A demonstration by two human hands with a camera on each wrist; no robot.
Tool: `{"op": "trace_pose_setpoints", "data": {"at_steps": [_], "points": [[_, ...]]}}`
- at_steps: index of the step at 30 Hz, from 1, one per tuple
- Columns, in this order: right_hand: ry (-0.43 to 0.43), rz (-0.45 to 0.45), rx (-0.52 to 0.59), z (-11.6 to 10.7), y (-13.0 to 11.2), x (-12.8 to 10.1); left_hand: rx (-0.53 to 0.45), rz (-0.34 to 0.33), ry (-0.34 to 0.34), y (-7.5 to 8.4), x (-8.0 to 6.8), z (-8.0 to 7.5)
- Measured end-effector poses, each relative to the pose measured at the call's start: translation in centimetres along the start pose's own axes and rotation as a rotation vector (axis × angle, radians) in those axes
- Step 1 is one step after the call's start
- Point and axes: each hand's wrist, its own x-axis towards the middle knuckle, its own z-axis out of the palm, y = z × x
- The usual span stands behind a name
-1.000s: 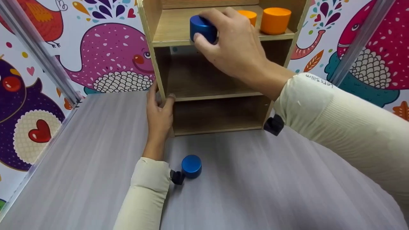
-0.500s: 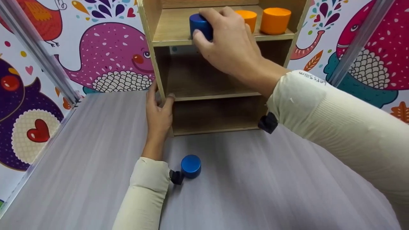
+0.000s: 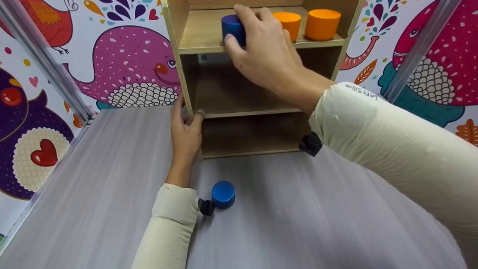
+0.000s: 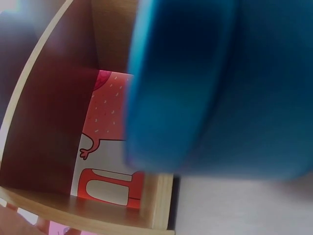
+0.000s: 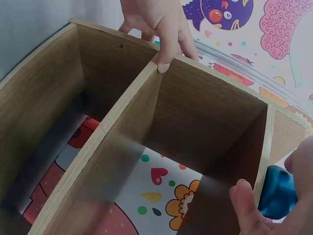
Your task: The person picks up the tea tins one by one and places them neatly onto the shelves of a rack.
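Observation:
My right hand (image 3: 239, 27) grips a blue cylinder (image 3: 229, 23) on the left part of the top shelf of a wooden shelf unit (image 3: 209, 48). In the right wrist view the same blue cylinder (image 5: 278, 192) shows beside my thumb (image 5: 244, 205). My left hand (image 3: 188, 113) holds the unit's left wall at the middle shelf, thumb on the front edge. A second blue cylinder (image 3: 223, 194) stands on the grey table by my left wrist, and it fills the left wrist view as a blurred blue cylinder (image 4: 220, 88).
Two orange cylinders (image 3: 286, 20) (image 3: 322, 23) stand on the right part of the top shelf. The middle and bottom shelves (image 3: 246, 134) hold nothing. Colourful patterned walls (image 3: 130, 67) and metal rails (image 3: 44, 59) close in the grey table (image 3: 298, 224).
My right hand has pushed the blue cylinder a little farther back onto the top shelf. The left hand and the table's blue cylinder have stayed put.

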Motion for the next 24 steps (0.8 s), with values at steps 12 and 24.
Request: {"op": "trace_pose_setpoints", "data": {"at_steps": [12, 24], "points": [[0.076, -0.089, -0.018, -0.5, 0.5, -0.1, -0.005, -0.011, -0.004, -0.1, 0.1, 0.0], [0.273, -0.350, -0.020, -0.7, 1.7, -2.3, 0.019, -0.010, -0.006, 0.1, 0.0, 0.0]]}}
